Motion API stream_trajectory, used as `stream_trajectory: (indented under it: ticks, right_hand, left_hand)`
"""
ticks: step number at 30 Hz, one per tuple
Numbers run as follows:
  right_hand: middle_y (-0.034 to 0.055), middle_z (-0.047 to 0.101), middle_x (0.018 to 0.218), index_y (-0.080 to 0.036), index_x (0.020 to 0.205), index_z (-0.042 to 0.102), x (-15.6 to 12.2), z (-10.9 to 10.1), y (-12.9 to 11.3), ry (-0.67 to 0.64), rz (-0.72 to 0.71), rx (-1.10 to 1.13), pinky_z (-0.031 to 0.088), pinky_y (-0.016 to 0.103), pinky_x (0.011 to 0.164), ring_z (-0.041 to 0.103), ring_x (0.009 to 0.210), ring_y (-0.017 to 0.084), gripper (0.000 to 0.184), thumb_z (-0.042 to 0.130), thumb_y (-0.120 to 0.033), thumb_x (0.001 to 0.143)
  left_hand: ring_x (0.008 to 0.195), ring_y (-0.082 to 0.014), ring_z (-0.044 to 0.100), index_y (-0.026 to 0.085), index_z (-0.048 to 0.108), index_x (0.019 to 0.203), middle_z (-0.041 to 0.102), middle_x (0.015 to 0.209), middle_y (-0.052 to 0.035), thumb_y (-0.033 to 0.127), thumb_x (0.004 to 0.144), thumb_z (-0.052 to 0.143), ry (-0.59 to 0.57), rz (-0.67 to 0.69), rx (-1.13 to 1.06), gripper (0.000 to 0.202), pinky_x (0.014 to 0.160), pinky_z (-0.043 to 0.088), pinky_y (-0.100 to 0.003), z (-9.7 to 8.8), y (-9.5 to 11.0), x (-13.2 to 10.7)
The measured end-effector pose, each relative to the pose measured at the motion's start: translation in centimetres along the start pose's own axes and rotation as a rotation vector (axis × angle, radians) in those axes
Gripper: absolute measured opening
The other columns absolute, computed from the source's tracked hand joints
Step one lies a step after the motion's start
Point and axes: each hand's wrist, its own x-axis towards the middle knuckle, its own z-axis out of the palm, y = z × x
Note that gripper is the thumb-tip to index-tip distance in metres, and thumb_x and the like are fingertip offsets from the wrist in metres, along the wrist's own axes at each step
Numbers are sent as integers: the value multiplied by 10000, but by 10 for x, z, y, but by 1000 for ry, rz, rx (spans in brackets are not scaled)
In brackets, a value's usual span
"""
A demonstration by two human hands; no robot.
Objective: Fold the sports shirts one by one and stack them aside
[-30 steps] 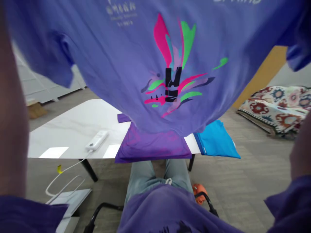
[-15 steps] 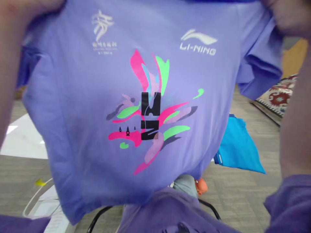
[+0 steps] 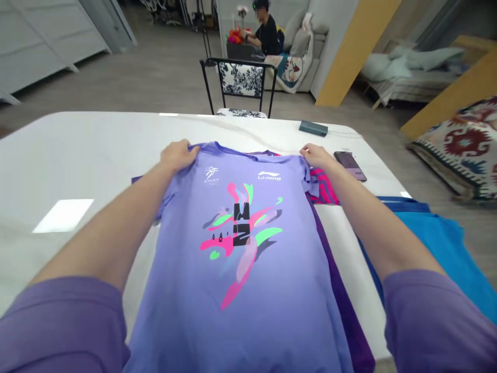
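A lavender T-shirt with a colourful print and white logos is spread out over the table, front side up. My left hand is closed on its shoulder at the left of the collar. At the other shoulder, my right hand pinches the fabric. Underneath lies a darker purple garment with a pink patterned sleeve, showing along the right side. The lavender shirt covers most of it.
The white table carries a phone and a dark flat box. Bright blue clothing lies at the right edge. Beyond stand a chair and a seated person; a patterned cushion is far right.
The lavender T-shirt was held up close before me; now it is lowered and stretched away over the table. Both hands moved down and forward, still gripping the shoulders.
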Motion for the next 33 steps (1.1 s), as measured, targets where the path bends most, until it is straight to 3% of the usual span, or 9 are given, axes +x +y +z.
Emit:
stream_trajectory:
  ticks: [5,10,12,16,19,22,25,29,33]
  right_hand:
    - [247,767,1412,-135,1501,658,-3,10,15,-74,166,-120,612,470,1085,760,1265,396,945,831,-837,893]
    - [129,832,1280,-205,1338,774,-39,-20,26,-291,73,-171,608,369,1062,782,1215,320,528,913,-485,913]
    - [131,823,1307,-208,1432,742,-55,-32,28,-199,91,-169,601,375,1082,775,1219,306,476,809,-313,973]
    - [260,645,1592,-144,1648,575,-100,-67,44,245,160,-276,550,570,1187,655,1440,414,617,624,-205,1036]
    - [210,670,1576,-207,1621,602,-159,-104,80,301,123,-286,544,588,1197,653,1433,393,534,548,-268,1093]
    - [141,757,1448,-270,1539,657,-243,-137,141,176,199,-277,577,528,1149,710,1329,352,472,596,-452,1107]
    - [185,728,1495,-224,1495,683,-336,-147,209,34,352,-324,586,529,1124,706,1345,399,660,692,-695,1032]
    - [226,671,1568,-184,1482,683,-434,-131,265,52,366,-301,574,501,1161,686,1412,401,641,640,-680,1078]
    - [168,766,1415,-241,1295,761,-499,-145,278,164,180,-203,588,476,1117,742,1310,365,343,615,-493,1114]
  left_hand:
    - [1377,-441,662,165,715,1335,737,1454,-257,602,1061,567,125,5,-38,537,1200,500,-614,34,0,21]
    - [1528,-466,534,177,662,1446,601,1620,-270,671,1088,488,231,181,-48,634,1286,403,-650,24,30,-42]
    - [1532,-477,532,186,644,1499,580,1639,-273,707,1092,462,155,251,-51,686,1284,399,-661,19,51,-82]
    - [1564,-459,517,217,601,1596,562,1671,-241,737,1100,443,64,408,-40,736,1301,383,-672,7,95,-166]
    - [1582,-428,516,249,563,1654,544,1709,-204,786,1085,466,34,555,-52,789,1335,354,-668,3,131,-234]
    - [1628,-410,490,300,508,1722,496,1783,-162,858,1046,492,-58,719,-63,876,1376,318,-654,9,169,-305]
    - [1743,-431,337,322,464,1774,379,1884,-140,901,1020,484,-227,786,0,951,1417,211,-695,24,199,-365]
    - [1772,-518,253,232,502,1762,345,1891,-227,839,923,675,-390,745,69,1050,1395,180,-769,34,239,-405]
    - [1716,-549,360,208,575,1684,424,1832,-276,765,904,742,-315,768,-18,974,1382,230,-755,24,309,-422]
